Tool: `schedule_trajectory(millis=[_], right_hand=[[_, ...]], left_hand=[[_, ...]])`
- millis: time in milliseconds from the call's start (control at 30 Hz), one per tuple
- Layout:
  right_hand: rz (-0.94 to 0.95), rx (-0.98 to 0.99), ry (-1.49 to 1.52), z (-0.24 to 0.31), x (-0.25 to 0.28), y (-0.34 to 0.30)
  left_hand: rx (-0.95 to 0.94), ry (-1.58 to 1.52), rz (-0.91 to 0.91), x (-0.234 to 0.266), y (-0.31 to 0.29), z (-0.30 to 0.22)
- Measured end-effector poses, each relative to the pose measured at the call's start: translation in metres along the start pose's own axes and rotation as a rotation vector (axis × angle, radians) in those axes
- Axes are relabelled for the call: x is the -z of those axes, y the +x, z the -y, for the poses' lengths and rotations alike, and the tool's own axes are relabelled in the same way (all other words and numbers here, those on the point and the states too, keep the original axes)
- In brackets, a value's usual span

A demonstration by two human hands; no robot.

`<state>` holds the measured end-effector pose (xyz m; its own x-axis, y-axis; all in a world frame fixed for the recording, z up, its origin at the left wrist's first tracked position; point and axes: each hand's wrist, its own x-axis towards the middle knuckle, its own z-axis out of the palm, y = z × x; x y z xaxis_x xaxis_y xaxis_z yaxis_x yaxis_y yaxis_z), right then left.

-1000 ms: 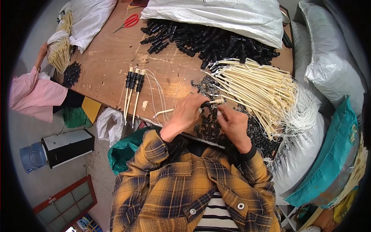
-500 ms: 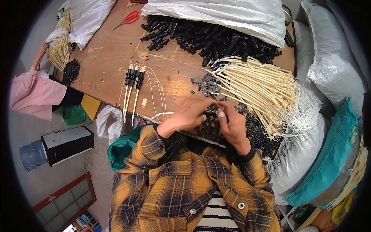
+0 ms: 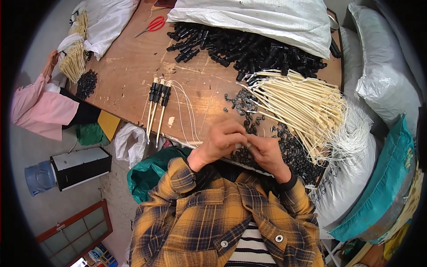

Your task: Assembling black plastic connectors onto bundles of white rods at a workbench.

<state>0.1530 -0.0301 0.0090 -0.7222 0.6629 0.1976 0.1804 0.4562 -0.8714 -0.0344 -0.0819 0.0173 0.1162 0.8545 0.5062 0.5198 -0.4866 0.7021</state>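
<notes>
Head view: pale rods [image 3: 299,100] beyond hands [image 3: 222,141], rightward.

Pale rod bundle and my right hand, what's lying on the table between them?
Small dark pieces lie scattered between your right hand and the pale rod bundle; the head view shows this.

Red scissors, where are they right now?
In the head view, the red scissors lie far across the table, left of centre, just left of the black parts and the white sack over them.
</notes>
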Motion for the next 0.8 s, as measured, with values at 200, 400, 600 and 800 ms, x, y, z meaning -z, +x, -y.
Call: schedule_trajectory(millis=[200, 400, 600, 800], right_hand=[[-0.149, -0.358, 0.045, -0.013, 0.006, -0.007], [-0.219, -0.460, 0.133, -0.018, 0.010, -0.008], [-0.212, -0.565, 0.162, -0.018, 0.004, 0.006], [-0.185, -0.548, 0.593, -0.020, -0.001, 0.003]], left_hand=[[0.334, 0.247, 0.077, 0.018, -0.003, 0.051], [0.506, 0.141, 0.046, 0.013, -0.004, 0.073], [0.523, -0.308, -0.089, -0.032, 0.011, 0.007], [0.343, -0.098, -0.167, -0.043, 0.009, 0.003]])
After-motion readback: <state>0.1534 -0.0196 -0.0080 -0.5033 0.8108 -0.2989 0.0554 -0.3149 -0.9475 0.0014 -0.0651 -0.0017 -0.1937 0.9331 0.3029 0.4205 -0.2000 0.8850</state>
